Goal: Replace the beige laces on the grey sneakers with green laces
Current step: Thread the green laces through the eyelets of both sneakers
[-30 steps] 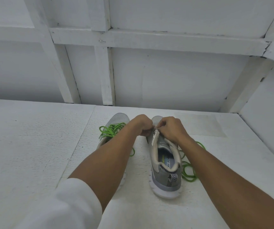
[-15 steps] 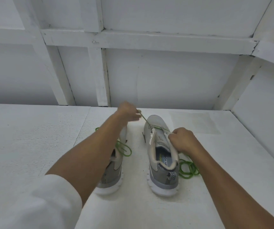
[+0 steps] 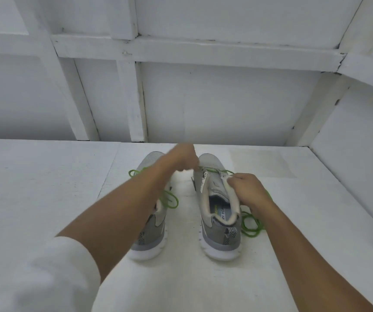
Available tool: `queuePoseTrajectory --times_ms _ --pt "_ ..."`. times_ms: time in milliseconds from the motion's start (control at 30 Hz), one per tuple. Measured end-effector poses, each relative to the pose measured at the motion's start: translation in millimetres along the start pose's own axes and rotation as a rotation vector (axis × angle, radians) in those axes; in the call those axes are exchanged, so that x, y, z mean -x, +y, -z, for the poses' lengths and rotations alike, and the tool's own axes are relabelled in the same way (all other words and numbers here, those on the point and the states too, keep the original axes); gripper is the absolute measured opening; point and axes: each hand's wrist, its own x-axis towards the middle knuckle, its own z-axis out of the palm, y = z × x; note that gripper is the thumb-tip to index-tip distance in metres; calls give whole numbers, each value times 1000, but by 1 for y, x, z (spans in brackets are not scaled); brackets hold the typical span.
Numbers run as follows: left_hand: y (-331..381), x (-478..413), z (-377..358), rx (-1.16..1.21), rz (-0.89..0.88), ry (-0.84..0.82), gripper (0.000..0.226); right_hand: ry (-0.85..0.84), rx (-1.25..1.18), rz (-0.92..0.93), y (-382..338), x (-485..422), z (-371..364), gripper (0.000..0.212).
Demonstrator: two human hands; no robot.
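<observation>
Two grey shoes stand side by side on a white table (image 3: 46,199), toes pointing away. A second ago both hands met at the tongue of the right shoe (image 3: 217,221). They have since parted. The left hand (image 3: 182,159), blurred by motion, is curled in a fist near the toe and seems to pinch the green lace (image 3: 217,170), drawing it across the front eyelets. The right hand (image 3: 248,190) has dropped to the shoe's outer side and grips its collar to steady it. The spare lace lies coiled on the table beside that shoe.

The left shoe (image 3: 151,224) already carries green loops (image 3: 176,200), so the job looks over half done, with only the lowest eyelets threaded here. No beige laces show.

White panelled walls (image 3: 226,104) with battens close in the table.
</observation>
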Motion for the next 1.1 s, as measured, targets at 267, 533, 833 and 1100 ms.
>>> queuePoseTrajectory --times_ms 267,533,833,1100 --pt "11 19 -16 31 2 -24 44 -26 -40 -9 -3 2 0 35" --pt "5 24 -10 175 50 -45 34 -28 -18 25 -12 7 -1 15" --pt "-6 14 -8 187 48 -20 31 -21 110 25 -15 6 -6 18" --pt "-20 -8 -9 -263 -23 125 25 -85 129 -71 -30 -12 -7 14"
